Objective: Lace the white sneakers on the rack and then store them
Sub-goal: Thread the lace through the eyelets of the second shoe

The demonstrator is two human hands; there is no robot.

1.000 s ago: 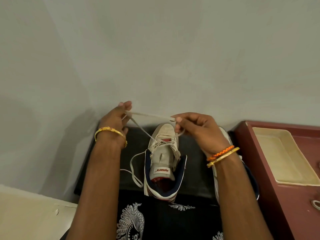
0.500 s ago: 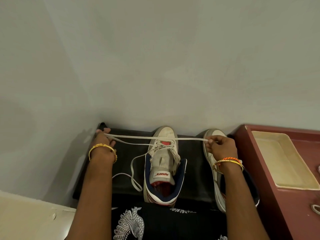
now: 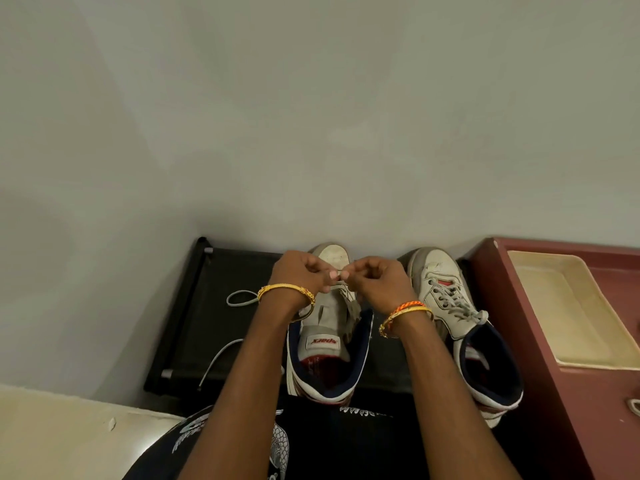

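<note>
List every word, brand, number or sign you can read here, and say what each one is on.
"Sparx", red letters seen upside down: on the tongue label of the left sneaker, the one both hands are lacing.
White print on the person's black garment: too small and cut off to read.
Right sneaker, maroon cabinet, cream tray: no text visible.
</note>
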